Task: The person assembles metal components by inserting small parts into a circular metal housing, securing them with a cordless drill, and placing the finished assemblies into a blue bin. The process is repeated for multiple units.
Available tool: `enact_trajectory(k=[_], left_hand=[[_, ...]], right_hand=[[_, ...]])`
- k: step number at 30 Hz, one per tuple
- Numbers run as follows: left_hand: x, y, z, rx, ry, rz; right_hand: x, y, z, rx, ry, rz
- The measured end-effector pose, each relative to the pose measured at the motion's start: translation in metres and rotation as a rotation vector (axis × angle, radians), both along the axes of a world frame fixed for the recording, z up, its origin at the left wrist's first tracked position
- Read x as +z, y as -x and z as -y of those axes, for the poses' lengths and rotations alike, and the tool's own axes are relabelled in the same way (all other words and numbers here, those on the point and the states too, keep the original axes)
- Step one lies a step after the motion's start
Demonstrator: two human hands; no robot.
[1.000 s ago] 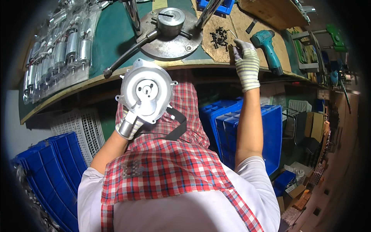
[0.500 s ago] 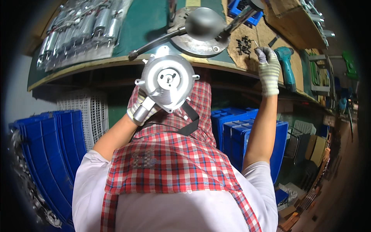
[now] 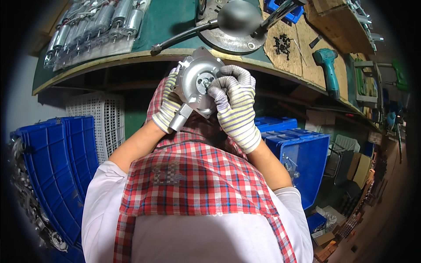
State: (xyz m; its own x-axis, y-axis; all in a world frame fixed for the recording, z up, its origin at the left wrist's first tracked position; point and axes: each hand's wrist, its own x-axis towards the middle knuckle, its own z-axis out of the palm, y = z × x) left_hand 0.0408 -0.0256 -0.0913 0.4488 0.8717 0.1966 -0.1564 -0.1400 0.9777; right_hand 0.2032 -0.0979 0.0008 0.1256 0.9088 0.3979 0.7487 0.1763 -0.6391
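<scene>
In front of my chest, my left hand [image 3: 169, 103] grips a round silver metal blower housing [image 3: 193, 74] from its left side; some of those fingers are hidden behind it. The housing tilts with its open face up, and a short outlet tube [image 3: 181, 117] sticks out toward me. At its middle sits a pale hub [image 3: 203, 81] with dark holes. My right hand [image 3: 234, 103] is closed in a pinch over the hub, fingertips touching or very near it. What lies in that pinch is too small to make out. Both hands wear striped knit gloves.
On the bench beyond stand a round metal fixture [image 3: 232, 41] with lever arms, a pile of small black screws [image 3: 282, 46], a teal power driver [image 3: 326, 70] and several silver motors [image 3: 105, 19] at left. Blue crates [image 3: 57, 162] flank me, more [image 3: 302, 153] at right.
My right hand has come from beside the black screws on the bench to the housing's hub. The housing has tilted and shifted slightly right and upward in my left hand.
</scene>
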Motion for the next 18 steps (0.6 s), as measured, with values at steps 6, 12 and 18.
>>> enact_trajectory(k=[6,12,18], left_hand=[[0.001,0.0,0.004,-0.043,0.051,-0.056],[-0.049,0.035,-0.013,-0.213,0.16,0.162],[-0.089,0.117,-0.042,-0.328,0.893,0.478]], right_hand=[[-0.008,0.004,0.003,-0.138,0.017,-0.138],[0.011,-0.091,-0.005,-0.506,-0.021,-0.175],[-0.004,-0.378,0.018,-0.934,0.548,0.894]])
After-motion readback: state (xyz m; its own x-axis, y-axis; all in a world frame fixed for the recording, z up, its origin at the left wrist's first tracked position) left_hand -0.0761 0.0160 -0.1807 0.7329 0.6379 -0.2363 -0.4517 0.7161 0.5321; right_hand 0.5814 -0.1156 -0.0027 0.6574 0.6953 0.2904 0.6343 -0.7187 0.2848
